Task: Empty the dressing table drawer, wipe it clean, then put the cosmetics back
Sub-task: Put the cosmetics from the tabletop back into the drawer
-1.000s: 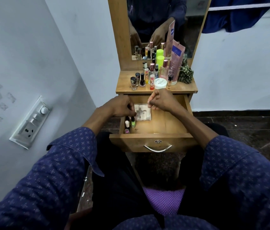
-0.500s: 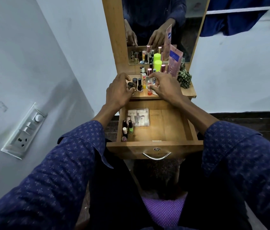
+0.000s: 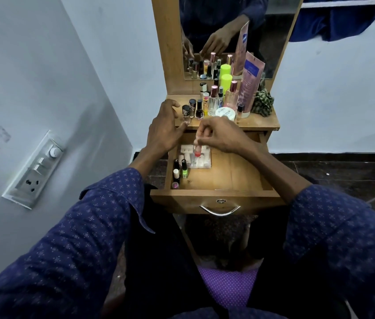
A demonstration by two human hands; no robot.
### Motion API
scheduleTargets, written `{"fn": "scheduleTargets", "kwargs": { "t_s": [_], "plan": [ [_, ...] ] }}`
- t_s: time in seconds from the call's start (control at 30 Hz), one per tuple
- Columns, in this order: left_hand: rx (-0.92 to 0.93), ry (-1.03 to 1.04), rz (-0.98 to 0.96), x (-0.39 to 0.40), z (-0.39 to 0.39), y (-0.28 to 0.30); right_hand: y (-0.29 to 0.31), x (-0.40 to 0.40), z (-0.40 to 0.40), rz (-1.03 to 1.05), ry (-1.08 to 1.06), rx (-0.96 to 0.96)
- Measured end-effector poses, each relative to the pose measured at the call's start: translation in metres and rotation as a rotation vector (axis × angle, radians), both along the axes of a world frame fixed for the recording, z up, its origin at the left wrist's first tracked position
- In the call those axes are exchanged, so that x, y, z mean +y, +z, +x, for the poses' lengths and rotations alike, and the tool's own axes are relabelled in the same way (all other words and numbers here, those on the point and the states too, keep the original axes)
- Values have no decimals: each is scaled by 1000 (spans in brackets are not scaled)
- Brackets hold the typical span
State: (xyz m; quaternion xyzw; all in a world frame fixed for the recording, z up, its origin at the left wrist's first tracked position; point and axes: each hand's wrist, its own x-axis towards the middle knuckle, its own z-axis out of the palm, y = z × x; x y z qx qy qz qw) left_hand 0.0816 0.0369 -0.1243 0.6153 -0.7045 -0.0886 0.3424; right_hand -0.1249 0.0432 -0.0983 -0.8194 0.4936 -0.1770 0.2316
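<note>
The wooden drawer (image 3: 239, 178) of the dressing table stands pulled out. Inside lie a clear case of white pieces (image 3: 201, 161) and a few nail polish bottles (image 3: 180, 172) along its left wall. My right hand (image 3: 222, 137) pinches a slim clear tube with a red end (image 3: 197, 147) over the case. At the tabletop's front left edge, my left hand (image 3: 164, 128) curls its thumb and fingers round a small black-capped bottle (image 3: 186, 112). Several more cosmetics stand on the tabletop (image 3: 267, 122).
A neon green bottle (image 3: 225, 82), a tall pink tube (image 3: 249, 85), a white jar (image 3: 226, 112) and a green checked cloth (image 3: 262, 103) crowd the tabletop below the mirror (image 3: 274, 42). A switchboard (image 3: 34, 169) is on the left wall. A purple seat (image 3: 228, 286) lies below me.
Both hands left the drawer and rose to the tabletop. Now the right hand has come back down over the drawer holding the red-ended tube, and the left hand stays at the bottles.
</note>
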Motion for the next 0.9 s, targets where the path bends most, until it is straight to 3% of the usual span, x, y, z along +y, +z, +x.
{"fn": "scheduleTargets", "kwargs": {
  "t_s": [0.2,0.7,0.9],
  "plan": [
    [-12,-3,12,-3,2,-2,-39,26,13,164,192,77],
    [-37,25,-11,-19,-7,2,-75,53,34,453,167,-65],
    [87,53,-1,-25,-11,6,-79,54,30,525,120,-115]
  ]
}}
